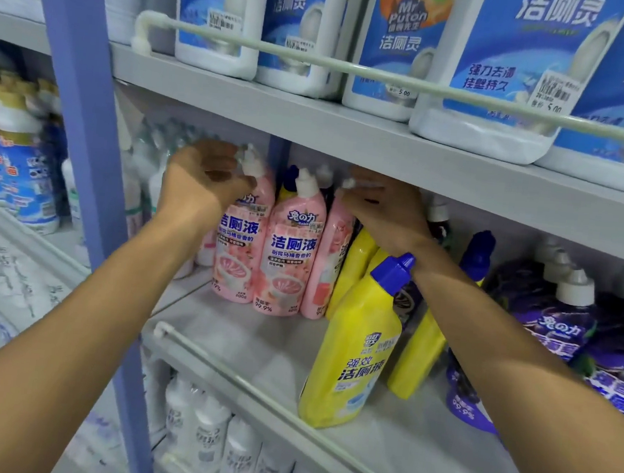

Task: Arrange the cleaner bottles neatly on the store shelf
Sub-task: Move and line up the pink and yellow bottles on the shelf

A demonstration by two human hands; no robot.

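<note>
Fingers [237, 182] of the left grip [203, 178] curl round the neck of the leftmost pink bottle [238, 237], while the right grip [385, 209] closes over the neck of the third pink bottle [327, 260]. Both bottles stand at the back of the shelf [254, 345], just beside the yellow bottles [353, 267]. Full, stiff and glossy, they probably weigh enough to slip, so the narrow neck under the cap seems the surest hold.

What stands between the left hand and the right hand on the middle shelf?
In the head view, one upright pink plastic cleaner bottle with a white cap stands between the left hand and the right hand, untouched.
</note>
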